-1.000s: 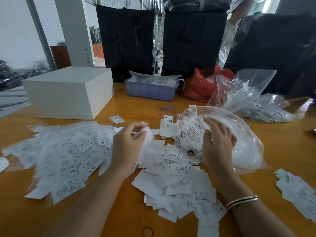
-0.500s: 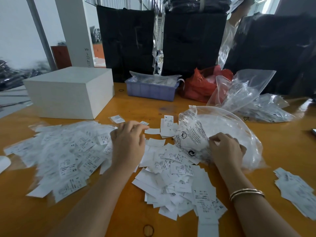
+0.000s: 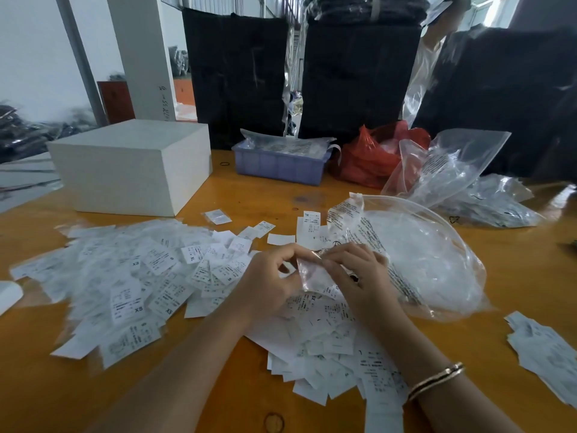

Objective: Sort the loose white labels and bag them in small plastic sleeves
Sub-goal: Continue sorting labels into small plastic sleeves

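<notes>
We observe the left hand (image 3: 268, 282) and the right hand (image 3: 359, 276) meeting over the orange table (image 3: 249, 195), each with fingers curled and pinching one small clear sleeve (image 3: 312, 273) between them. Loose white labels (image 3: 125, 276) lie spread to the left and heaped beneath the hands. A large clear bag (image 3: 431, 257) lies just right of the right hand.

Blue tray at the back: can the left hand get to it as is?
Probably not right away. The left hand and right hand both pinch a small plastic sleeve. The path to the blue tray over the table looks free, but it sits far back.
</notes>
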Tool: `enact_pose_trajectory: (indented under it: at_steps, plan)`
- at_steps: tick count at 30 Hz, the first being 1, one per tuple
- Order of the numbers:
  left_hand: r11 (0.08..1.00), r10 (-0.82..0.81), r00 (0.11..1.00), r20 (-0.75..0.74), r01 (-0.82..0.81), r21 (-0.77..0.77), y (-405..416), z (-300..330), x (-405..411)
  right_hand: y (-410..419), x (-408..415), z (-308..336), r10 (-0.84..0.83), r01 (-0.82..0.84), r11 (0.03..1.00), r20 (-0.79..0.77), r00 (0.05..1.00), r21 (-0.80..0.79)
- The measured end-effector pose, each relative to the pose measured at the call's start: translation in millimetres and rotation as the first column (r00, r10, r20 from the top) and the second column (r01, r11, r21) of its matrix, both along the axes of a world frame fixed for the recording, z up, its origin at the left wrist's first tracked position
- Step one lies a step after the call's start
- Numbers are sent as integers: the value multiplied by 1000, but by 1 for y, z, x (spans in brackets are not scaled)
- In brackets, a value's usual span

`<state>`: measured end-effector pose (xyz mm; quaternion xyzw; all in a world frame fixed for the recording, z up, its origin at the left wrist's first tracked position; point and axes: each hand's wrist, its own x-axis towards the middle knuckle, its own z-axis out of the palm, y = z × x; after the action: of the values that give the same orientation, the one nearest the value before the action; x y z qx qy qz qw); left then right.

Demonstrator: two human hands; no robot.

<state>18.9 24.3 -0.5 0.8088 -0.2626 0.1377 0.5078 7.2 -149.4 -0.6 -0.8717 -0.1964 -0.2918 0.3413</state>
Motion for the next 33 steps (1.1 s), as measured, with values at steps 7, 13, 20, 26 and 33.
enact_pose_trajectory:
  at_steps: [7, 13, 20, 26, 33]
  plan:
    - [981, 104, 990, -97, -118, -151, -1, -1, 3, -3, 10, -13, -147, 23, 902, -255, 956, -431]
    - [998, 6, 999, -53, -3, 58, 0, 0, -2, -2, 9, -8, -142, 46, 886, -176, 974, -462]
    - [878, -176, 978, -116, 209, 431, -3, -3, -8, -5, 8, -9, -108, 74, 985, -223, 969, -156]
    - [868, -186, 981, -45, 186, 461, -6, -6, -5, -5, 7, -6, -113, 145, 982, -236, 965, 124]
    - [998, -45, 989, -141, 39, -40, -1, -4, 2, -8, 3, -1, -16, 103, 894, -199, 980, 435]
